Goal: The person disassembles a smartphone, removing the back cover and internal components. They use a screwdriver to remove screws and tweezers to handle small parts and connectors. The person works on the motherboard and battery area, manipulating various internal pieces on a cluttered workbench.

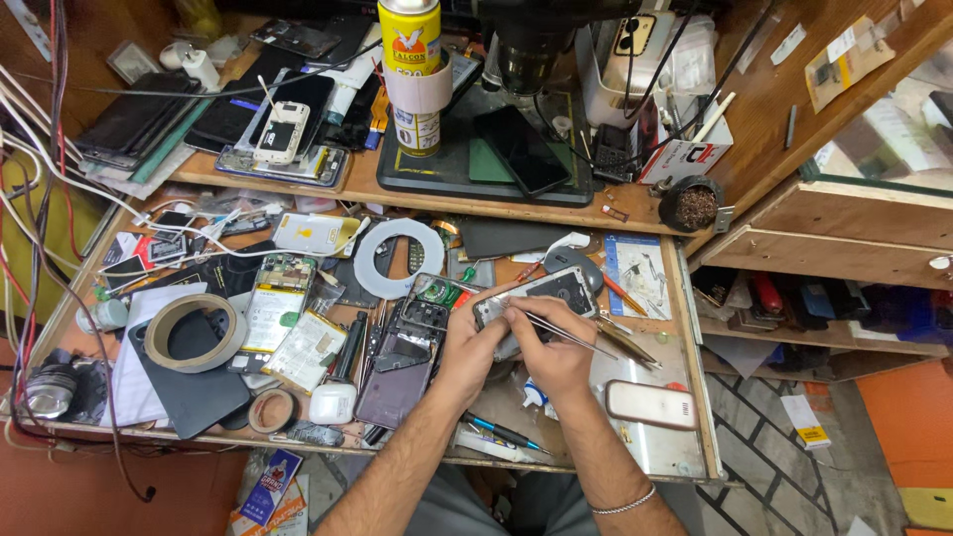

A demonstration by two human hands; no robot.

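Tweezers on the open phone.
My left hand (pixel 467 342) grips the opened grey phone body (pixel 536 295) (long axis left-right); right hand (pixel 556 347) pinches slim metal tweezers (pixel 571 333) against it.

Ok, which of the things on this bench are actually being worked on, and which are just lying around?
In use:
- opened phone, held by the left hand
- tweezers, in the right hand

Lying about:
- tape roll
- yellow spray can
- white ring
- dark phone on the upper shelf
- blue pen
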